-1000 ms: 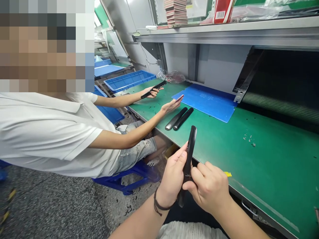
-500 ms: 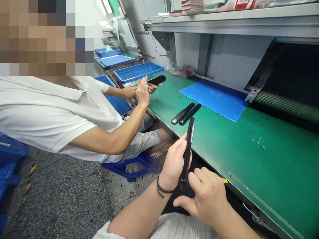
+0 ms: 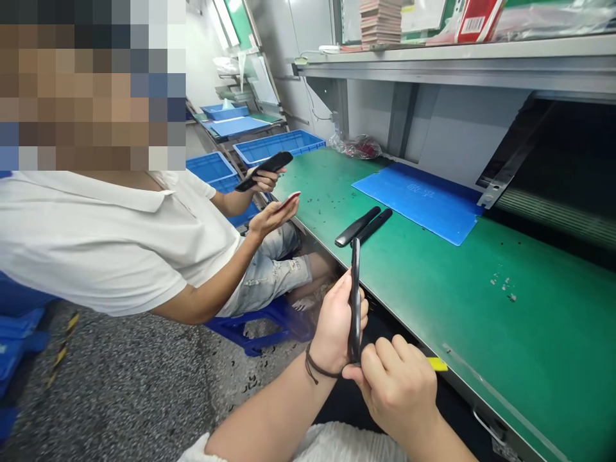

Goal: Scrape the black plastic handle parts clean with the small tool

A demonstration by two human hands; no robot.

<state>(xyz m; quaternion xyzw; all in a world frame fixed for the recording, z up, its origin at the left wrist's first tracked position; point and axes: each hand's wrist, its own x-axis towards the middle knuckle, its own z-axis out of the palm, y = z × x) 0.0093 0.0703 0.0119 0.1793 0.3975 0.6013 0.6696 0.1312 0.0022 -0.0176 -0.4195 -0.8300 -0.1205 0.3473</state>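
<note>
My left hand (image 3: pixel 333 324) is closed around a slim, glossy black plastic part (image 3: pixel 355 289), which stands nearly upright by the table's front edge. Close to its lower end is my right hand (image 3: pixel 392 378), fingers curled, its thumb touching or almost touching the part. A yellow-ended tool (image 3: pixel 437 364) sticks out behind the right fist; its working end is hidden. Two similar black parts (image 3: pixel 359 226) lie side by side on the green tabletop (image 3: pixel 543 308), just beyond the held one.
To my left sits a co-worker in a white shirt (image 3: pixel 86 244), holding a black part (image 3: pixel 264 171) and a thin red-edged object (image 3: pixel 289 200). A blue sheet (image 3: pixel 418 202) lies on the table beneath a metal shelf (image 3: pixel 447 70). Blue crates (image 3: pixel 279 146) stand at the far end.
My right thumb has closed in to the part's lower end, and the part has turned more upright. The co-worker's hands have moved apart, the red-edged object now showing in one.
</note>
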